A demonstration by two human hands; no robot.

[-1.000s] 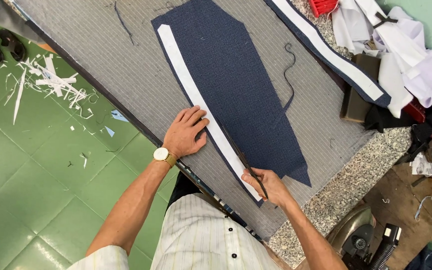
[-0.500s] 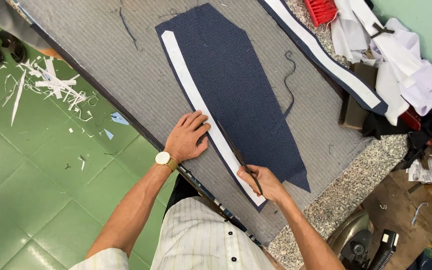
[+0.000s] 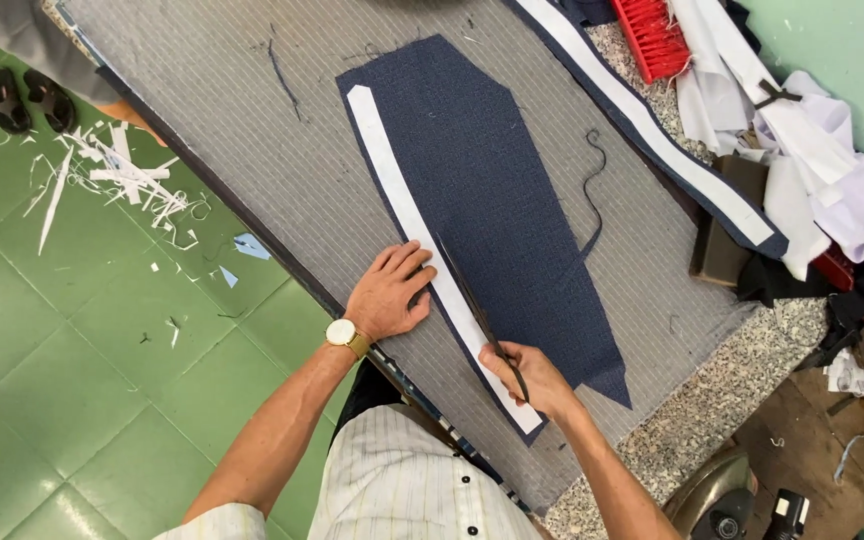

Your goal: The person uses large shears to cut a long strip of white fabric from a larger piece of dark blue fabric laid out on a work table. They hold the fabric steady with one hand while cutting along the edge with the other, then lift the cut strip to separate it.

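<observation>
A dark navy fabric panel (image 3: pixel 512 200) lies on a grey striped table cover (image 3: pixel 252 130). A long white strip (image 3: pixel 402 200) runs along the panel's left edge. My left hand (image 3: pixel 389 292), with a wristwatch on its wrist, presses flat on the strip and the cover beside it. My right hand (image 3: pixel 532 378) grips dark scissors (image 3: pixel 477 310) whose blades point up along the seam between the white strip and the navy cloth, near the panel's lower end.
A second navy band with a white strip (image 3: pixel 652 130) lies at the right. A red brush (image 3: pixel 652 40), white cloth pieces (image 3: pixel 822 170) and dark scraps sit at the table's right end. White paper offcuts (image 3: pixel 112 180) and sandals (image 3: pixel 27 98) lie on the green floor.
The view has shifted a little. Both hands stay near the strip's lower end, the left pressing flat and the right holding the scissors; no clear movement shows.
</observation>
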